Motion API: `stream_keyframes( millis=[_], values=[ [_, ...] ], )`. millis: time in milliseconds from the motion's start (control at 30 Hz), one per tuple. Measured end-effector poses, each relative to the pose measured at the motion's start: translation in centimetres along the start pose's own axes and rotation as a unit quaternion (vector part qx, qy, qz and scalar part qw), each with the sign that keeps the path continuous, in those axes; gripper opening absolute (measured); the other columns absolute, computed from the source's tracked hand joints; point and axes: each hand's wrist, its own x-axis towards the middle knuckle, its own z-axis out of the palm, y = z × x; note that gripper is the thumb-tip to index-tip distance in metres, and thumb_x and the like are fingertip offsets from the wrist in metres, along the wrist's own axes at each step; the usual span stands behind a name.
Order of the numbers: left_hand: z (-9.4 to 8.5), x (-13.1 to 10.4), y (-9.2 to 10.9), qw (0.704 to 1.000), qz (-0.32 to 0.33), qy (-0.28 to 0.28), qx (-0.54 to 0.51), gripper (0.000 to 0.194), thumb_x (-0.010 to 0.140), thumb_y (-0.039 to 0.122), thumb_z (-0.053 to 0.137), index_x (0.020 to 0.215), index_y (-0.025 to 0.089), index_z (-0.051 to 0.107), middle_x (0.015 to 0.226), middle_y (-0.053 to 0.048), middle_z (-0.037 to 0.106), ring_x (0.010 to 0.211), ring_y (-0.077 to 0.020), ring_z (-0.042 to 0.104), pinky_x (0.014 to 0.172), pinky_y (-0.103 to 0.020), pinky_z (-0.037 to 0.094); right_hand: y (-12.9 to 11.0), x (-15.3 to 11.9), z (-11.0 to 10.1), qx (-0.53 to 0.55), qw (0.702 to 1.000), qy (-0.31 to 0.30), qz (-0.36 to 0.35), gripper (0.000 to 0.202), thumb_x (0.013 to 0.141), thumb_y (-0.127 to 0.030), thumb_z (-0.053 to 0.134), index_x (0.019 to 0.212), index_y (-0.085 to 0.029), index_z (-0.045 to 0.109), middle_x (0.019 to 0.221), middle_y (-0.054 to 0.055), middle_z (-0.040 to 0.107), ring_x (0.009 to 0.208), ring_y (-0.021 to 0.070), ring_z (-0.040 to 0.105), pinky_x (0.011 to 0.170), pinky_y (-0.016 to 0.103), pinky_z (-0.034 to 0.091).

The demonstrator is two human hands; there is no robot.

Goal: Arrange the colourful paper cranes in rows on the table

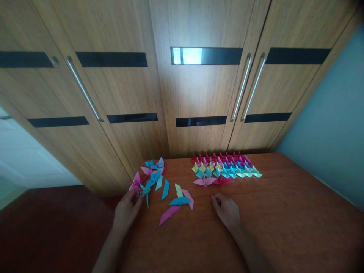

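Note:
At the left edge of the table, my left hand (126,210) has its fingers closed at a blue origami crane (146,190). A pink crane (136,181) lies just beyond those fingertips, in a loose pile with several blue, pink and lilac cranes (155,176). My right hand (226,210) rests on the tabletop with curled fingers, and nothing shows in it. In front of it sit a pink crane (205,181) and a red crane (223,181), wings spread. Behind them stand close rows of folded cranes (224,167) in red, pink, yellow, blue and green.
Between my hands lie flat folded paper pieces, among them a blue strip (179,201), a magenta strip (170,215) and a pink strip (188,198). The brown table (284,212) meets a wooden wardrobe (196,91) at the back. A pale blue wall (327,125) is at the right.

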Motion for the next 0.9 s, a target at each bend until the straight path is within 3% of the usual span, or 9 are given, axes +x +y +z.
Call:
stream_keyframes(
  millis=[200, 400, 667, 767, 900],
  values=[
    [0.8, 0.0, -0.4, 0.999, 0.036, 0.019, 0.018, 0.032, 0.081, 0.043, 0.047, 0.094, 0.021, 0.066, 0.098, -0.006, 0.070, 0.082, -0.0213, 0.066, 0.073, -0.027, 0.050, 0.2, 0.0, 0.2, 0.008, 1.000, 0.004, -0.009, 0.025, 0.090, -0.032, 0.042, 0.072, -0.022, 0.057, 0.069, -0.002, 0.064, 0.066, 0.0125, 0.059, 0.058, 0.021, 0.033],
    [0.0, -1.0, 0.4, 0.997, 0.049, 0.049, -0.033, 0.033, 0.080, 0.046, 0.049, 0.089, 0.020, 0.068, 0.093, -0.005, 0.070, 0.073, -0.0193, 0.064, 0.066, -0.026, 0.049, 0.1, -0.1, 0.1, 0.012, 1.000, 0.009, -0.006, 0.025, 0.089, -0.031, 0.043, 0.072, -0.022, 0.059, 0.070, -0.001, 0.064, 0.066, 0.0122, 0.059, 0.058, 0.020, 0.033],
    [-0.8, -3.1, 5.9, 0.987, 0.023, 0.059, -0.148, 0.030, 0.079, 0.047, 0.055, 0.083, 0.021, 0.070, 0.088, -0.004, 0.069, 0.071, -0.0183, 0.061, 0.064, -0.027, 0.049, -0.9, -1.0, 0.1, 0.104, 0.994, 0.015, -0.032, 0.026, 0.089, -0.033, 0.040, 0.077, -0.022, 0.060, 0.070, 0.001, 0.064, 0.064, 0.0144, 0.060, 0.061, 0.023, 0.040],
    [0.2, -4.1, 8.6, 0.982, 0.021, 0.013, -0.186, 0.028, 0.078, 0.045, 0.056, 0.082, 0.023, 0.071, 0.089, -0.004, 0.070, 0.069, -0.0186, 0.061, 0.063, -0.028, 0.049, -2.8, -2.8, 0.3, 0.165, 0.982, 0.013, -0.090, 0.023, 0.089, -0.030, 0.039, 0.086, -0.021, 0.060, 0.080, 0.003, 0.065, 0.070, 0.0155, 0.061, 0.066, 0.024, 0.045],
    [1.9, -5.4, 11.7, 0.972, 0.020, -0.045, -0.232, 0.021, 0.078, 0.040, 0.059, 0.081, 0.024, 0.071, 0.084, -0.004, 0.070, 0.065, -0.0181, 0.060, 0.063, -0.028, 0.047, -5.8, -5.7, 0.8, 0.154, 0.974, 0.031, -0.161, 0.021, 0.085, -0.028, 0.046, 0.101, -0.023, 0.059, 0.100, 0.006, 0.064, 0.092, 0.0196, 0.060, 0.079, 0.030, 0.048]
  ],
)
